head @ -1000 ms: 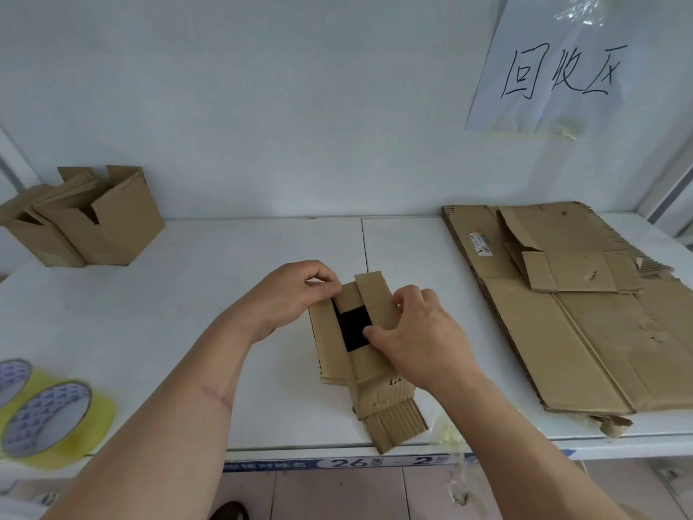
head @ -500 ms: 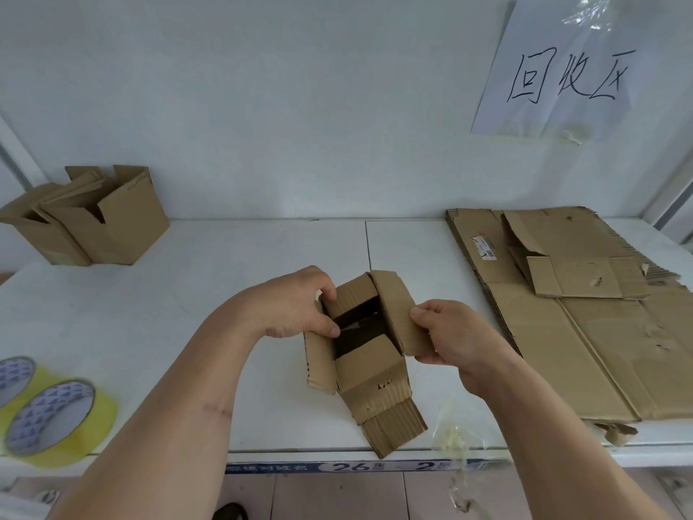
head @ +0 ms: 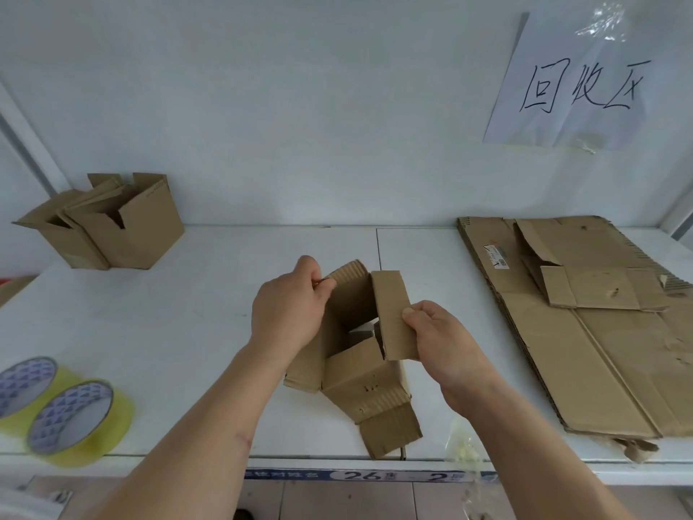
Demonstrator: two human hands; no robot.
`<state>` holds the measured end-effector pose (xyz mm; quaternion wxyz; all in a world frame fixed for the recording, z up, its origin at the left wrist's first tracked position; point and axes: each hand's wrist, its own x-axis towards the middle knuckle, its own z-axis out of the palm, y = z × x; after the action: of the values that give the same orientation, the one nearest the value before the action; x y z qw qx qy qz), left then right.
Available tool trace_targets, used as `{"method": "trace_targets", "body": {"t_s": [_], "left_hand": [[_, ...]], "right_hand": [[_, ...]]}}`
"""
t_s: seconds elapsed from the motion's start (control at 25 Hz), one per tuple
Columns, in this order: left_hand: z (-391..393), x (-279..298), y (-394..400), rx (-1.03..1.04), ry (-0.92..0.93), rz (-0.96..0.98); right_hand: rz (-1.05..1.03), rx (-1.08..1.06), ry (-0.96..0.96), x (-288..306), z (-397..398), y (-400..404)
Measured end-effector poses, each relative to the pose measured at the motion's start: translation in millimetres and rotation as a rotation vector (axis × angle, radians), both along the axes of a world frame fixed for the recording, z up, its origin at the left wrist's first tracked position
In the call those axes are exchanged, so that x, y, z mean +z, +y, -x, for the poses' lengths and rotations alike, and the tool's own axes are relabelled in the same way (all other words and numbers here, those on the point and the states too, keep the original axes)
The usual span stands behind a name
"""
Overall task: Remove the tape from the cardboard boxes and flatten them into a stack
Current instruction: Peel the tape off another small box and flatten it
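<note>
A small brown cardboard box (head: pixel 362 384) lies at the front middle of the white shelf, its top flaps spread apart and its inside showing. My left hand (head: pixel 288 309) pinches the far left flap near its upper edge. My right hand (head: pixel 442 341) pinches the long right flap and holds it pulled outward. A lower flap hangs over the shelf's front edge. A stack of flattened cardboard (head: pixel 585 324) lies on the right of the shelf. A crumpled strip of clear tape (head: pixel 465 450) sits at the front edge beside the box.
Two open cardboard boxes (head: pixel 108 223) stand at the back left against the wall. Two rolls of yellow tape (head: pixel 71 418) lie at the front left. A paper sign (head: pixel 577 84) is taped to the wall above the flattened stack.
The box's top flaps went from nearly closed over a dark gap to wide open. My hands moved apart, each pulling a flap outward.
</note>
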<state>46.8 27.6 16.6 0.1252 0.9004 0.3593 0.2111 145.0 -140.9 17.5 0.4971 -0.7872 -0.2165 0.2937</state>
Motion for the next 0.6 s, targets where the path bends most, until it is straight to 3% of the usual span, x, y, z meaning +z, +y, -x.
{"method": "trace_targets", "body": {"t_s": [0.12, 0.24, 0.4, 0.6], "left_hand": [[3.8, -9.2, 2.4, -0.022, -0.044, -0.27], [7.6, -14.3, 5.5, -0.11, 0.104, -0.275], [21.2, -18.4, 17.4, -0.219, 0.369, -0.014], [47.2, -17.4, 37.1, -0.402, 0.326, 0.562]], "right_hand": [[-0.012, -0.014, -0.016, -2.4, 3.0, 4.9], [-0.035, -0.011, -0.002, -2.4, 3.6, 9.9], [-0.043, 0.048, -0.038, -2.4, 10.1, 19.9], [-0.07, 0.037, -0.034, -5.0, 18.8, 34.1]]}}
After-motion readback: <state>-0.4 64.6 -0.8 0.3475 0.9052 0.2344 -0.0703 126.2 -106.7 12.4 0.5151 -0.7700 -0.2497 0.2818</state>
